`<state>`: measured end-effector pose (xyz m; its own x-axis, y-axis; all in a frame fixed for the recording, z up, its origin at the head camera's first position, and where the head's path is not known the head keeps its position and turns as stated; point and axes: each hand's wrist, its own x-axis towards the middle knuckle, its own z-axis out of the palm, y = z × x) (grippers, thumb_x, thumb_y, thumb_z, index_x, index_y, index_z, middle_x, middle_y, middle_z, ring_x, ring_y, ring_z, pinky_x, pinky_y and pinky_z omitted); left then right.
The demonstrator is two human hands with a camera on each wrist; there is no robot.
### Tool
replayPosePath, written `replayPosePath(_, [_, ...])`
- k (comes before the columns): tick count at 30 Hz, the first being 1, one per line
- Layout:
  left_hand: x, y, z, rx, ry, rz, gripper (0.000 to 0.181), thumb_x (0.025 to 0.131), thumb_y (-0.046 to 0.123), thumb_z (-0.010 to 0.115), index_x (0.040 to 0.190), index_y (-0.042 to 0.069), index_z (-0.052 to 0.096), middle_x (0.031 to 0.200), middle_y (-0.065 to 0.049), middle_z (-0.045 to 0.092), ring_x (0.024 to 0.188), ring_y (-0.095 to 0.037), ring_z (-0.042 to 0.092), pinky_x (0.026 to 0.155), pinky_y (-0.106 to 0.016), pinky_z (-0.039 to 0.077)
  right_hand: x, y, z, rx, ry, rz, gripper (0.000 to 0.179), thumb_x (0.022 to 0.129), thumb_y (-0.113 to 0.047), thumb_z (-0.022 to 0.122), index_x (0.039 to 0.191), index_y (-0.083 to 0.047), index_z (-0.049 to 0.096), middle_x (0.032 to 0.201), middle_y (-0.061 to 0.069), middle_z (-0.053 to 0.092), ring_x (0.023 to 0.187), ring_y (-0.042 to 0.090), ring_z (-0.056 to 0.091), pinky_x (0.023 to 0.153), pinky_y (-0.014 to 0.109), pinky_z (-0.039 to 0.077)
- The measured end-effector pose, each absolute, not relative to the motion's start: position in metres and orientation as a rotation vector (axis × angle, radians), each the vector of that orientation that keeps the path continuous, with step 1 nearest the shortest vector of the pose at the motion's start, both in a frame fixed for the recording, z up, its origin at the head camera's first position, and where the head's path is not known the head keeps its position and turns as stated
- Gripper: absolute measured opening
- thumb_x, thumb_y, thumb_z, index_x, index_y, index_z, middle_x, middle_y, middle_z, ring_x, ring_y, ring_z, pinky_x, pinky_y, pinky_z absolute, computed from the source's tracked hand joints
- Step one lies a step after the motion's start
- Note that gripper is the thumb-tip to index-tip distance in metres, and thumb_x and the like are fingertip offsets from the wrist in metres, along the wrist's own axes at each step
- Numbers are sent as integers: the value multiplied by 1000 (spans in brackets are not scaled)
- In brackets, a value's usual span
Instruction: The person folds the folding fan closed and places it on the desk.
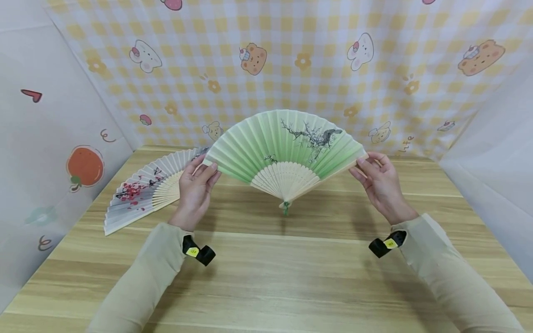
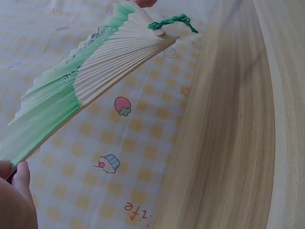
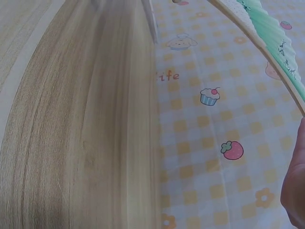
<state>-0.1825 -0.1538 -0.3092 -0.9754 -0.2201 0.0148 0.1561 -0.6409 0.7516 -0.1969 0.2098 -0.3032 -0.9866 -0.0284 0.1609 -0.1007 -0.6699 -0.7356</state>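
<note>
A green folding fan (image 1: 266,138) with a dark branch print is spread wide above the table, its pale ribs meeting at a pivot with a green tassel (image 1: 286,207) at the bottom. My left hand (image 1: 195,192) pinches its left outer corner between thumb and fingers. At the opposite corner my right hand (image 1: 381,187) pinches the other end rib. The left wrist view shows the ribs and the green cord (image 2: 174,21) from the side. Only part of the right hand (image 3: 294,186) appears in the right wrist view, at the fan's edge.
A second folding fan (image 1: 143,187), greyish white with red blossoms, lies spread on the wooden table (image 1: 283,282) at the left, partly behind my left hand. A yellow checked cloth (image 1: 275,60) hangs at the back, with white cloth (image 1: 50,152) along the left side.
</note>
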Motion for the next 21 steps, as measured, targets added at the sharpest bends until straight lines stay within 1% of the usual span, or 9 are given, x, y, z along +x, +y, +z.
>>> replayPosePath(3, [-183, -151, -309, 98, -1227, -2666, 29, 82, -13, 52, 105, 4, 51, 94, -10, 56, 76, -13, 59, 72, -19, 50, -197, 210, -302, 252, -1276, 2816, 21, 82, 11, 54, 98, -2, 48, 85, 9, 55, 82, 20, 61, 73, 30, 52])
replayPosePath(10, [-186, -144, -310, 87, -1319, -2658, 28, 83, -12, 49, 104, 7, 51, 93, -7, 56, 79, -11, 60, 75, -19, 49, -199, 208, -300, 301, -1270, 2852, 18, 82, 11, 52, 95, 0, 50, 90, 12, 61, 82, 22, 62, 73, 32, 52])
replayPosePath(14, [-186, -141, -311, 82, -1315, -2669, 28, 83, -13, 50, 104, 6, 52, 91, -7, 57, 78, -12, 60, 75, -20, 50, -198, 207, -299, 316, -1278, 2853, 17, 83, 12, 51, 95, 0, 49, 86, 12, 60, 80, 23, 62, 72, 32, 52])
replayPosePath(21, [-186, -136, -310, 53, -1347, -2686, 28, 84, -12, 50, 104, 7, 51, 93, -7, 56, 80, -12, 59, 78, -21, 49, -196, 208, -297, 320, -1280, 2845, 17, 83, 12, 50, 95, 0, 51, 86, 12, 60, 79, 23, 62, 70, 33, 53])
